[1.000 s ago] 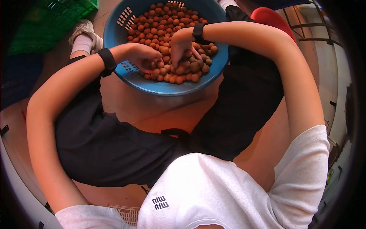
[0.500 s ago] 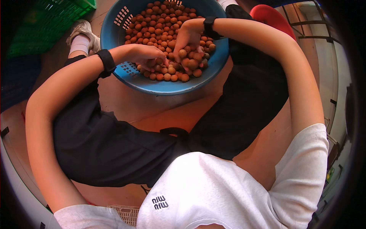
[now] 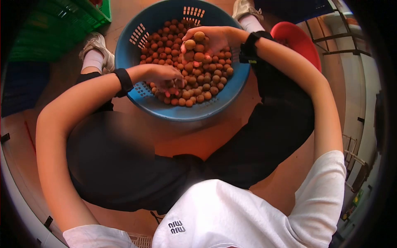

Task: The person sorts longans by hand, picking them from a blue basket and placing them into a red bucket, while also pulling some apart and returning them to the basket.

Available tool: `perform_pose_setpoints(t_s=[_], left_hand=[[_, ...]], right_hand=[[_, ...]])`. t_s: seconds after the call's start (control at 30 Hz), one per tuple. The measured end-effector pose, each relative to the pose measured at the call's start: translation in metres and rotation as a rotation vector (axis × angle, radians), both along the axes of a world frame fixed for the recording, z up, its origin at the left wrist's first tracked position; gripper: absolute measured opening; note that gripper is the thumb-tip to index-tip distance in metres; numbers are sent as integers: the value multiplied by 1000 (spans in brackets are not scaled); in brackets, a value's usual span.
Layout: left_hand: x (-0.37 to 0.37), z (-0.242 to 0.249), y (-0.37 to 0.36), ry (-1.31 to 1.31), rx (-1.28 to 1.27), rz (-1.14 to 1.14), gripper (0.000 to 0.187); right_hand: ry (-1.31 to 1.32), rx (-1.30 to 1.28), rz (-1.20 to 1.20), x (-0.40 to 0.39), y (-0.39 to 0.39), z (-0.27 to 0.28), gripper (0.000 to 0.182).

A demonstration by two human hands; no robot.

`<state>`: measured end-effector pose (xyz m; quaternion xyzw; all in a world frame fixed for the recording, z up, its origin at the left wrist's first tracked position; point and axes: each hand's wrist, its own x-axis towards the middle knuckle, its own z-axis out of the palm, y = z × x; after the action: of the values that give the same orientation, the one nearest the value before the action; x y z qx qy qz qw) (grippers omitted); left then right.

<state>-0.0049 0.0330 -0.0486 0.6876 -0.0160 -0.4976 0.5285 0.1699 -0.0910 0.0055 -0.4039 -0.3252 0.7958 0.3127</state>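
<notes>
A round blue plastic basket (image 3: 129, 70) with slotted walls stands on the floor between my legs, part full of round brown fruits that look like longans (image 3: 163, 43). My right hand (image 3: 214, 41) is turned palm up above the pile, its fingers curled around several longans (image 3: 199, 47). Lower on the left, my left hand (image 3: 162, 75) reaches palm down into the near side of the pile. Its fingers curl over a few longans, which are partly hidden beneath them. Black bands circle both wrists.
At the upper left stands a green plastic crate (image 3: 74, 20). A red basin (image 3: 300, 45) sits beyond my right forearm, near a dark metal frame (image 3: 337, 35). My outstretched legs (image 3: 264, 136) flank the basket.
My right hand has lifted from the pile and rolled palm up with longans in it. My left hand stays low in the basket. The view has shifted, so the basket appears lower.
</notes>
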Motion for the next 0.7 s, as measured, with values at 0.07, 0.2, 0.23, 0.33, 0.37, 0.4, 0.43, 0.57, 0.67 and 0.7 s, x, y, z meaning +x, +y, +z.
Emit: perform_pose_setpoints(t_s=[0.07, 0.2, 0.23, 0.33, 0.37, 0.4, 0.43, 0.57, 0.67, 0.7], left_hand=[[1, 7, -5, 192, 63, 154, 26], [1, 25, -13, 271, 84, 124, 29], [2, 21, -14, 292, 68, 145, 29], [3, 31, -16, 301, -4, 128, 28], [2, 34, -17, 321, -43, 140, 28], [1, 37, -18, 339, -83, 143, 27], [1, 40, -18, 354, -123, 138, 27], [-6, 46, -22, 298, -41, 150, 21], [-7, 55, -23, 344, -51, 156, 19], [-9, 62, -26, 328, -33, 166, 18]], right_hand=[[53, -221, -216, -6, -4, 25, 34], [212, 119, -308, 23, -11, 49, 34], [235, 175, -360, 34, -13, 59, 33], [355, 381, -401, 79, -30, 89, 36], [310, 387, -527, 90, -41, 97, 35], [259, 394, -661, 101, -56, 106, 34], [283, 428, -637, 115, -71, 113, 33], [241, 499, -854, 156, -170, 108, 31], [-68, 364, -1304, 162, -251, 84, 29], [-131, 320, -1349, 175, -285, 61, 31]])
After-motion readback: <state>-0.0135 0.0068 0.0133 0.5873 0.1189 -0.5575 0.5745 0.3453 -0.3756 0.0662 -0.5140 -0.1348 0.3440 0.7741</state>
